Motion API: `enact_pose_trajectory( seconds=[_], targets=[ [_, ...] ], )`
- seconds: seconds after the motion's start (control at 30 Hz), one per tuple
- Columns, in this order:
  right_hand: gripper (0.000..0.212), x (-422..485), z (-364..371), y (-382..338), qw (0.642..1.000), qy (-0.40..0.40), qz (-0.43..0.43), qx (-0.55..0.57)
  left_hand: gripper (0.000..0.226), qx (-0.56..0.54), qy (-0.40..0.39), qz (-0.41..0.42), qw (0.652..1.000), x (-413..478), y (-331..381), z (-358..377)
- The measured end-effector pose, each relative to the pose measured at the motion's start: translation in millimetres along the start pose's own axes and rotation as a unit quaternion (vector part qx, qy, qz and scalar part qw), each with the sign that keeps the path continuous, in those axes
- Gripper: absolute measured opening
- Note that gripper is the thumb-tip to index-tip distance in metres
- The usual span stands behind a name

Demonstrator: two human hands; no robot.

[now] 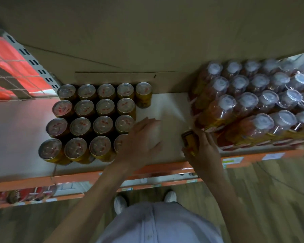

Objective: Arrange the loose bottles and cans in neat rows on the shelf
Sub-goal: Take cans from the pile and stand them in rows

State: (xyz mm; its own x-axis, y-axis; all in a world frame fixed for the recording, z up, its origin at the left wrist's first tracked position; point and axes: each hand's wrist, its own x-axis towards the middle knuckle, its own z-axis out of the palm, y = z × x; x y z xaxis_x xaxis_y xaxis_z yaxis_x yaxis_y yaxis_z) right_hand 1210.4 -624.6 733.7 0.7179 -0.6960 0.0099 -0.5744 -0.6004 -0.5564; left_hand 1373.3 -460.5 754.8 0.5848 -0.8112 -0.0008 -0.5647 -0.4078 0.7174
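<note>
Fingers (204, 137) of the right hand (203, 155) wrap a yellow can (189, 140), held tilted near the front of the shelf (170, 106), between the block of upright cans (88, 120) and the wrapped bottles (253, 102). Left hand (140, 137) hovers spread and loose over the block's near right corner.

Cardboard (147, 32): brown sheet, far side
Wire mesh (16, 78): far left — red panel (5, 55) behind it
Floor (270, 199): wood planks, near

Pale grey-blue buttoned shirt (158, 224) at 6 o'clock. White shoes (120, 204) just above. Forearms (98, 186) bare.
</note>
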Motion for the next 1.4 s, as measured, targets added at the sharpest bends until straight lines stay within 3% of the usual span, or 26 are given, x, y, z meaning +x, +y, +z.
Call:
enact_pose_trajectory(
  seconds=[0.27,0.5,0.63,0.77,0.93,1.1,1.27,1.4],
  targets=[
    [0.058,-4.4,4.8,20.2,0.992,-0.018,0.122,-0.01,0.062,0.008,-0.045,0.033,0.998,1.7,20.8,17.1],
    [0.067,-1.6,-30.4,-29.0,0.99,0.009,0.042,0.132,0.07,0.009,-0.042,0.036,0.998,1.2,25.2,10.9],
    [0.063,13.6,-41.3,-62.6,0.958,-0.02,0.007,0.287,0.08,-0.063,0.021,0.004,0.998,2.0,17.7,2.8],
    [0.055,27.8,-37.6,-81.0,0.936,-0.029,-0.006,0.35,0.074,-0.069,0.116,-0.038,0.99,-0.2,17.9,-4.8],
    [0.046,33.7,-24.3,-95.2,0.955,-0.011,-0.006,0.296,0.077,-0.002,0.188,-0.084,0.979,-4.2,22.1,-9.6],
    [0.052,66.2,-6.7,-96.2,0.967,-0.015,-0.068,0.246,0.075,0.099,0.14,-0.066,0.983,10.0,5.6,-31.8],
    [0.065,112.4,19.2,-94.5,0.976,-0.063,-0.08,0.193,0.072,0.103,0.15,-0.06,0.981,-2.3,-5.7,-50.0],
    [0.062,125.3,35.9,-95.7,0.969,-0.079,-0.079,0.219,0.071,0.118,0.135,-0.063,0.982,-13.9,-16.8,-44.7]
  ],
)
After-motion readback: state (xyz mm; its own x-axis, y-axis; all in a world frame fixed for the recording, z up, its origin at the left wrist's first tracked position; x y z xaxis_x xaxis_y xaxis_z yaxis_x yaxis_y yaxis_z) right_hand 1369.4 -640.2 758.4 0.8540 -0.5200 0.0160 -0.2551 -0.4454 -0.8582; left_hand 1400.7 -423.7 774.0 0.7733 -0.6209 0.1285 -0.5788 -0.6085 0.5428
